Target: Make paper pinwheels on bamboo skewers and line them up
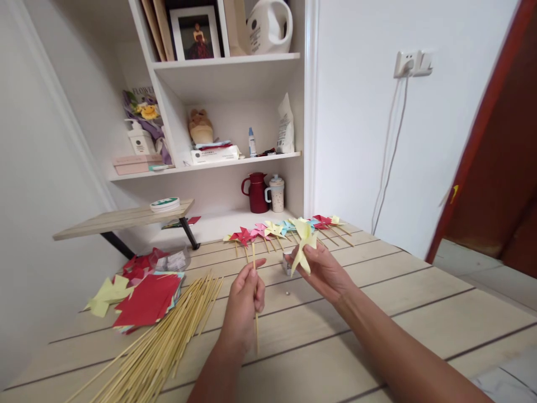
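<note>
My left hand [247,294] is closed around a thin wooden stick [257,336], held upright over the table. To its right, my right hand [329,268] pinches a pale yellow paper pinwheel [305,246] between thumb and fingers. Stick and pinwheel are apart. Behind my right hand a small box [287,263] is partly hidden, and a tiny round piece [287,293] lies on the tabletop between my hands. A large bundle of wooden sticks [176,330] rests left of my left hand, next to a stack of red paper squares [146,302].
A row of several pinwheels on sticks [272,229] lies along the table's far side. Yellow folded paper [107,295] and a clear plastic container [174,259] are at left, below a small raised shelf [126,217]. A red jug [257,193] and a cup [277,195] stand at the back.
</note>
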`<state>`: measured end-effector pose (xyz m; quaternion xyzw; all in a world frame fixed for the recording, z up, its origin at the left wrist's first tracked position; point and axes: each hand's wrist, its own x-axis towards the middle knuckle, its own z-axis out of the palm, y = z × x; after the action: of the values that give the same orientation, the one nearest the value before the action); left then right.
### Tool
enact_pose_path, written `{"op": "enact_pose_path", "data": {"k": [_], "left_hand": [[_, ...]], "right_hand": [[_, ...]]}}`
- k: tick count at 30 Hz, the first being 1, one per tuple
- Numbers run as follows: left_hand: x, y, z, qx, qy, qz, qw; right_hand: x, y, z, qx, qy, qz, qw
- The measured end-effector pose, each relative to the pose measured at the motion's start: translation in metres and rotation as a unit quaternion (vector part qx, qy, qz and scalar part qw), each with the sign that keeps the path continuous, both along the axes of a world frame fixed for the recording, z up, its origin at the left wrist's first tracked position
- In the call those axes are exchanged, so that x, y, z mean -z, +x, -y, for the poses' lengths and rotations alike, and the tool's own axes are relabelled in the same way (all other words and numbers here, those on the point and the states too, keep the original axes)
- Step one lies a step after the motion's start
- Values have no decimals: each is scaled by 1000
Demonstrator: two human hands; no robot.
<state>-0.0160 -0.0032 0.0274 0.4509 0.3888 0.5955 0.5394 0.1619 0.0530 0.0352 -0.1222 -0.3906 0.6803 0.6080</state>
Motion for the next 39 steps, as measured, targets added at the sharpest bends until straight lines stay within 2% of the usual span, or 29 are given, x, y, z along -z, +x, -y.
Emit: {"op": "enact_pose_path", "data": {"k": [6, 13, 24, 31, 39], "left_hand": [[-1, -1, 1, -2, 18, 35, 999], [-2, 0, 2, 24, 17, 31, 999], [-1, -2, 0, 11, 12, 18, 1000], [3, -4, -5, -117, 51, -114, 985], [10, -2, -3, -234, 94, -256, 933]], "right_hand": [[1, -3, 3, -20, 13, 12, 1000], [-2, -2, 5, -25, 11, 5, 1000], [-3, -2, 8, -28, 19, 9, 999], [-2, -2, 7, -22, 19, 23, 999], [-2, -1, 8, -35, 18, 15, 999]]}}
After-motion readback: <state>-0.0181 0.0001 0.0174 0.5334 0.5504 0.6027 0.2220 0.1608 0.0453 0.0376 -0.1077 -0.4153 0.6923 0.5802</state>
